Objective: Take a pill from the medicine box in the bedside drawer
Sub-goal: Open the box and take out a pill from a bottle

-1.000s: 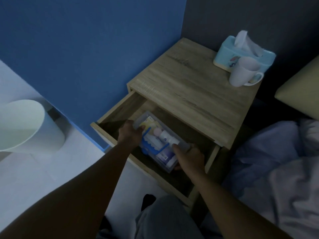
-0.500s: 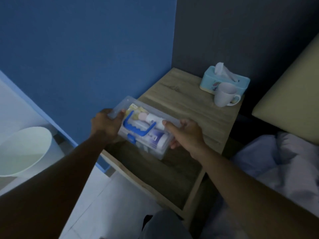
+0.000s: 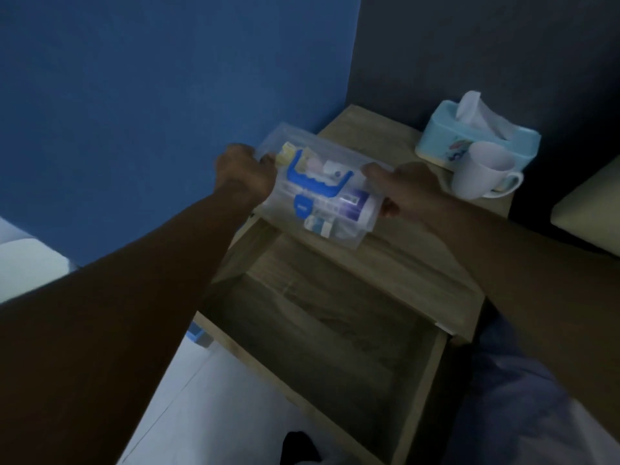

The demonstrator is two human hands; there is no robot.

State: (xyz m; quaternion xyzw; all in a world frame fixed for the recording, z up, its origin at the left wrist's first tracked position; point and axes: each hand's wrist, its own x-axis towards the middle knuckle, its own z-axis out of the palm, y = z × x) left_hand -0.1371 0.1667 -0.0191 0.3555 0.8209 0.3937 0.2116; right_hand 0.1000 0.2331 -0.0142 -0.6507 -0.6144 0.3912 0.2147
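A clear plastic medicine box [image 3: 322, 186] with a blue handle and blue latch is held over the left front part of the wooden bedside table top [image 3: 416, 253]. Tubes, packets and a purple-labelled bottle show through its lid. My left hand [image 3: 246, 171] grips its left end and my right hand [image 3: 402, 189] grips its right end. Whether the box touches the top or hovers just above it I cannot tell. Below it the drawer [image 3: 322, 333] stands pulled out, dark inside, with nothing visible in it.
A light blue tissue box [image 3: 476, 135] and a white mug [image 3: 483, 176] stand at the back right of the table top. A blue wall is on the left, a dark wall behind. Bedding [image 3: 536, 414] lies at the right, a pale floor [image 3: 208, 397] below.
Both hands have lifted the medicine box out of the drawer and carried it up and away from me, over the table top. The drawer is left without the box.
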